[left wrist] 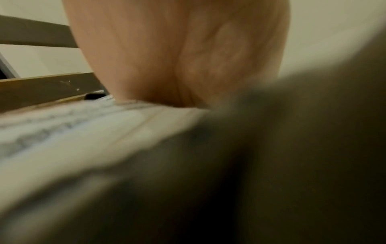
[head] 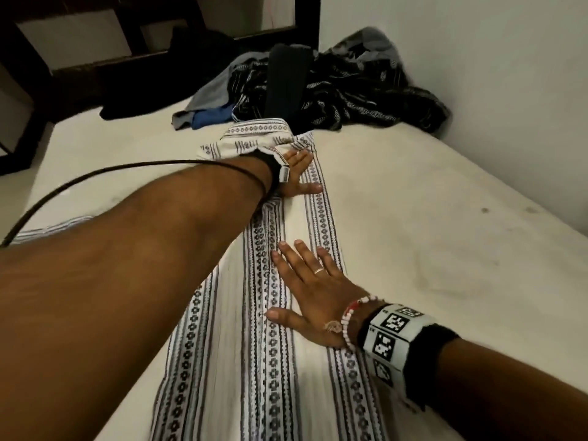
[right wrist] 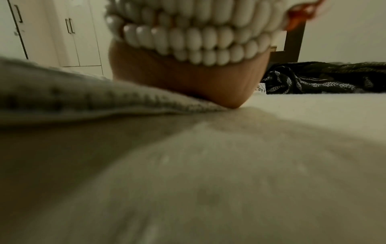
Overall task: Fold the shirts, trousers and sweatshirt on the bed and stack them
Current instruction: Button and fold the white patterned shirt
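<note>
Both hands lay flat, fingers spread: left hand far, right hand near, smoothing the striped white shirt; next, I judged, folding it crosswise.

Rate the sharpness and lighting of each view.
Head view: dim and warm but mostly sharp; the patterned white garment and both flat hands, left hand and right hand, read clearly. Left wrist view: heavily blurred, a dark smear filling the lower right. Right wrist view: the bead bracelet fairly crisp, the bed sheet below soft and shadowed.
</note>
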